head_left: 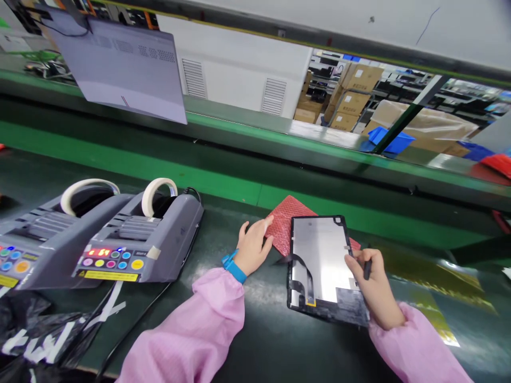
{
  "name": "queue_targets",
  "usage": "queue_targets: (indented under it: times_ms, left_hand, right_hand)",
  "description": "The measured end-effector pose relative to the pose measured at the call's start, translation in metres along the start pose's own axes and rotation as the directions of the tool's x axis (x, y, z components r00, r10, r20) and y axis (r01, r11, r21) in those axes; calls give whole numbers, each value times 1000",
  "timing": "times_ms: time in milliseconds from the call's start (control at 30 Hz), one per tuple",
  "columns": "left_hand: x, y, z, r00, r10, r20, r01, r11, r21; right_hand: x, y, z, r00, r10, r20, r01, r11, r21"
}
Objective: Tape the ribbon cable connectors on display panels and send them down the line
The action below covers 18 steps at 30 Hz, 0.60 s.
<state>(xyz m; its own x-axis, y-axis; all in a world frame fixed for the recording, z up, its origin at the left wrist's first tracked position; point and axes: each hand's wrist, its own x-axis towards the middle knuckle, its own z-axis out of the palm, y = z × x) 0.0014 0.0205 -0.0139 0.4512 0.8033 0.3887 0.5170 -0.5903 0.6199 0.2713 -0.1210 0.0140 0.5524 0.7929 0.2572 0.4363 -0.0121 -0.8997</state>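
Note:
A tablet screen panel lies face down on the dark green bench, its silvery back up, with a black flex cable curling across its lower left. Under its top edge lies a red bubble-wrap bag. My left hand rests on the bag's left edge, fingers stretched out flat, a blue wrist strap at the wrist. My right hand rests on the panel's right edge, fingers curled round a thin black tool.
Two grey tape dispensers with white tape rolls stand at the left, cables trailing toward me. Black bags lie at the lower left. Yellow film sheets lie to the right. A green conveyor rail runs behind, with stacked cardboard boxes beyond.

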Motion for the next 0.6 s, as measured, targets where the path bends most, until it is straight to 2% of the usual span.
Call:
queue_targets:
  times_ms: [100, 233, 333, 400, 467, 533, 600]
  left_hand:
    - [1, 4, 2, 986, -45, 158, 24, 991, 135]
    - [5, -5, -1, 977, -57, 207, 17, 981, 192]
    - [8, -13, -6, 975, -79, 206, 43, 984, 174]
    - [10, -18, -8, 979, -97, 181, 74, 988, 133]
    - [12, -23, -7, 986, -108, 128, 100, 993, 65]
    - [12, -28, -5, 993, -108, 51, 109, 994, -26]
    - [12, -32, -4, 994, -101, -32, 96, 987, -128]
  right_hand:
    - [1, -18, -13, 991, 104, -90, -93, 988, 122]
    - [12, -36, -32, 920, 239, -311, -148, 946, 288]
    - [19, -44, -43, 892, 253, -374, -147, 946, 288]
    - [20, -45, -44, 911, 204, -359, -122, 964, 237]
    - [16, -43, -39, 946, 126, -297, -69, 979, 194]
    - [10, -38, -28, 983, 50, -176, -19, 985, 171]
    - [3, -32, -14, 1000, -9, -20, 12, 990, 139]
